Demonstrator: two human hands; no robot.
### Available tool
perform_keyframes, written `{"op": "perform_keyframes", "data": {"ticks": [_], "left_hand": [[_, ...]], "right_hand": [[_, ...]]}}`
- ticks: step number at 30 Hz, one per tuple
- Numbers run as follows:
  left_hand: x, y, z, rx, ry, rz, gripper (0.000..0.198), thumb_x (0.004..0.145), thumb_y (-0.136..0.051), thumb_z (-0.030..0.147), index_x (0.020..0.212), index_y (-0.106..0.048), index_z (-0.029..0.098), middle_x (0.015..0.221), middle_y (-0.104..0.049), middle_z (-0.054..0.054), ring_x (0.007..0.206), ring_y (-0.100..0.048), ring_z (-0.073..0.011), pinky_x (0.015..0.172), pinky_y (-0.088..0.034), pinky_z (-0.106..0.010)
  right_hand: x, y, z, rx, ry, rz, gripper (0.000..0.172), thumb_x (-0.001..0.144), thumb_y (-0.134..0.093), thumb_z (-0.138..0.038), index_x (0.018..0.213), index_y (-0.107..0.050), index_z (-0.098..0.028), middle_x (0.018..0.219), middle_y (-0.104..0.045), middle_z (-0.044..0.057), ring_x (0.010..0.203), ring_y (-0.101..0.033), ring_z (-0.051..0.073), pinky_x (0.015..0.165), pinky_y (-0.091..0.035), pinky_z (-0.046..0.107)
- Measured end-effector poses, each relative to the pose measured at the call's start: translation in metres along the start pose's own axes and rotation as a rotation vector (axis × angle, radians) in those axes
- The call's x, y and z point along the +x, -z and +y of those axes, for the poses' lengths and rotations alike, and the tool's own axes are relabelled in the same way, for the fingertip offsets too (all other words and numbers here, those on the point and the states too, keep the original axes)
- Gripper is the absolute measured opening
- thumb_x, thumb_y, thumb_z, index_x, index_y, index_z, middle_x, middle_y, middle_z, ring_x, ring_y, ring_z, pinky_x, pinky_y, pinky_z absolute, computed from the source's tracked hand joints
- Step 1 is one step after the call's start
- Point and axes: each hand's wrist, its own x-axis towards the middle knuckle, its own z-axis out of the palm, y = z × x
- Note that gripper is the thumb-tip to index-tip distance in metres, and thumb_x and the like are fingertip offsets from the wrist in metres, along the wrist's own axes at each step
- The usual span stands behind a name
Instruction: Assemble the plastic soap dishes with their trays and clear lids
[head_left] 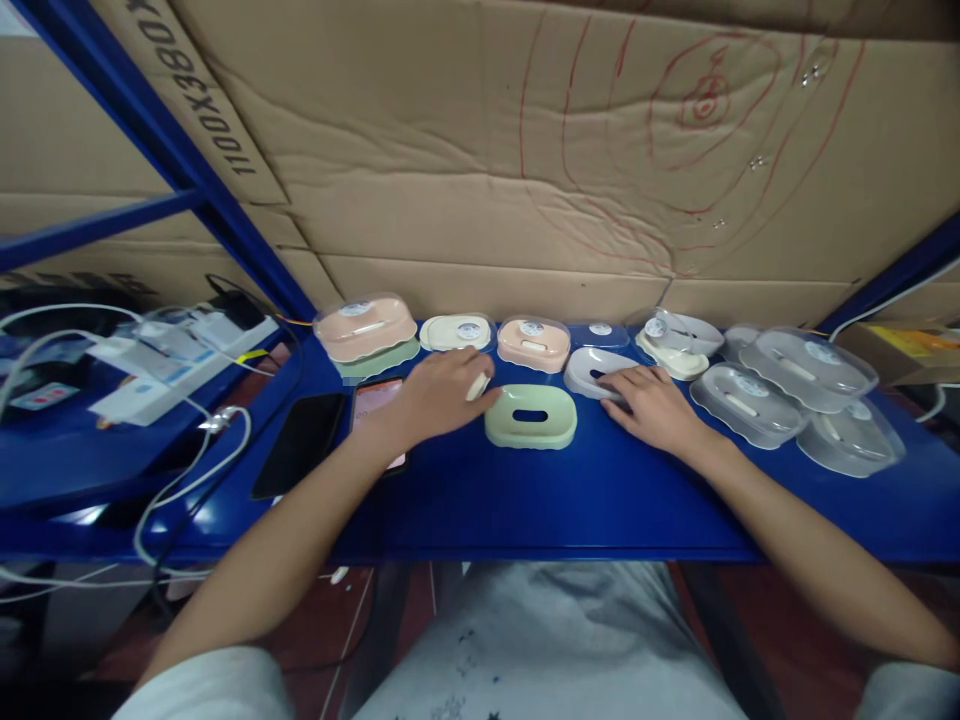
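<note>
My left hand (442,395) is closed on a small cream plastic piece (477,386), pinched between thumb and fingers. Just right of it, a light green oval soap dish part (531,432) with a slot in its middle lies on the blue table (570,510). My right hand (652,405) grips the right end of a pale grey soap dish part (589,362), fingers over its rim and thumb at the near side. The fingers hide some of that grey part.
Along the back stand lidded soap dishes: pink (364,330), cream (456,331), another pink (533,345) and dark blue (598,333). Several grey ones (750,405) are grouped at right. Two phones (300,445) and a power strip (184,370) with cables lie left. Cardboard (450,130) backs the table.
</note>
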Motion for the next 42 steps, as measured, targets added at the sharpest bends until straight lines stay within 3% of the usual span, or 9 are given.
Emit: {"op": "perform_keyframes", "data": {"ticks": [4,9,13,17,22,25,31,38,42], "left_hand": [[-0.001,0.001,-0.011,0.142,0.231,-0.184,0.037,0.105,-0.053,0.034,0.130,-0.066,0.010,0.126,-0.070,-0.023,0.120,-0.068,-0.0422,0.094,-0.056,-0.051],[-0.004,-0.005,-0.005,-0.027,0.047,-0.245,0.030,0.105,-0.055,0.042,0.125,-0.070,0.024,0.133,-0.070,-0.011,0.127,-0.066,-0.0325,0.096,-0.057,-0.041],[-0.002,-0.008,-0.004,-0.240,-0.043,-0.244,0.031,0.100,-0.063,0.041,0.126,-0.065,0.024,0.125,-0.071,-0.009,0.118,-0.070,-0.0303,0.100,-0.056,-0.043],[-0.001,-0.011,0.004,-0.452,-0.210,-0.180,0.054,0.089,-0.077,0.030,0.139,-0.056,0.025,0.145,-0.058,-0.011,0.135,-0.061,-0.0293,0.116,-0.050,-0.046],[-0.005,-0.012,0.022,-0.528,-0.310,-0.090,0.067,0.093,-0.073,0.023,0.153,-0.045,0.028,0.169,-0.032,-0.015,0.159,-0.037,-0.0315,0.129,-0.037,-0.051],[-0.007,-0.004,0.023,-0.517,-0.322,-0.040,0.064,0.096,-0.072,0.029,0.155,-0.046,0.028,0.170,-0.033,-0.015,0.159,-0.036,-0.0329,0.130,-0.036,-0.053],[-0.008,0.002,0.017,-0.400,-0.301,-0.241,0.105,0.078,-0.092,0.052,0.165,-0.037,0.034,0.177,-0.025,-0.015,0.162,-0.029,-0.0433,0.129,-0.031,-0.063],[-0.010,-0.013,0.016,-0.346,-0.294,-0.407,0.102,0.095,-0.075,0.050,0.173,-0.012,0.033,0.181,-0.012,-0.016,0.166,-0.020,-0.0401,0.128,-0.029,-0.061],[-0.011,-0.018,0.018,-0.346,-0.308,-0.426,0.108,0.092,-0.074,0.062,0.173,-0.008,0.033,0.181,-0.010,-0.017,0.166,-0.015,-0.0410,0.129,-0.027,-0.061]], "right_hand": [[-0.001,0.006,-0.016,0.052,0.074,0.075,0.042,0.108,-0.051,-0.037,0.145,-0.060,-0.018,0.150,-0.063,0.016,0.137,-0.058,0.034,0.110,-0.043,0.052],[-0.003,0.012,-0.053,0.268,0.437,-0.007,0.045,0.108,-0.055,-0.048,0.148,-0.061,-0.028,0.146,-0.069,0.009,0.137,-0.061,0.028,0.116,-0.044,0.051],[-0.005,0.017,-0.043,0.362,0.347,0.078,0.029,0.107,-0.057,-0.042,0.122,-0.075,-0.025,0.117,-0.080,0.008,0.110,-0.074,0.025,0.101,-0.053,0.046],[-0.005,0.020,-0.024,0.394,0.154,0.208,0.031,0.107,-0.054,-0.043,0.104,-0.077,-0.024,0.094,-0.079,0.008,0.089,-0.073,0.026,0.086,-0.056,0.044],[-0.003,0.012,-0.033,0.414,0.268,0.186,0.027,0.107,-0.058,-0.040,0.118,-0.076,-0.023,0.113,-0.080,0.009,0.109,-0.074,0.026,0.098,-0.055,0.043],[-0.003,0.006,-0.044,0.393,0.364,0.149,0.030,0.108,-0.058,-0.039,0.128,-0.073,-0.022,0.124,-0.078,0.009,0.119,-0.072,0.025,0.103,-0.053,0.043],[-0.001,0.000,-0.055,0.335,0.452,0.108,0.034,0.110,-0.055,-0.035,0.138,-0.069,-0.023,0.135,-0.076,0.009,0.129,-0.068,0.024,0.111,-0.050,0.045],[0.000,0.005,-0.061,0.314,0.490,0.080,0.043,0.110,-0.055,-0.031,0.153,-0.058,-0.028,0.140,-0.073,0.007,0.133,-0.067,0.022,0.112,-0.050,0.045],[-0.003,0.005,-0.066,0.286,0.516,0.032,0.045,0.109,-0.058,-0.032,0.154,-0.058,-0.030,0.144,-0.071,0.006,0.135,-0.066,0.022,0.114,-0.049,0.046]]}}
